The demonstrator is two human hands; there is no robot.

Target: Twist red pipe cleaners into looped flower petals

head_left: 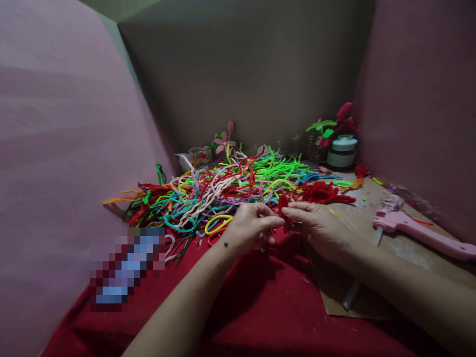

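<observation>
Both hands meet in front of a big tangle of coloured pipe cleaners [223,186]. Between their fingertips stands a red pipe cleaner [283,203], bent into a narrow upright shape. My right hand [316,223] pinches it from the right with thumb and forefinger. My left hand [256,225] is closed at its lower left side, thumb and fingertips against the red piece; part of the grip is hidden. Just behind my right hand lies a bunch of red pipe cleaner loops [322,192].
A pink glue gun [420,230] with a clear glue stick rests on a brown board [334,297] at right. Farther back are a pale lidded jar [342,151] and pipe cleaner flowers [225,141]. A blurred-out bluish object [128,270] lies left on the red cloth [241,317]. Pink and grey walls enclose the table.
</observation>
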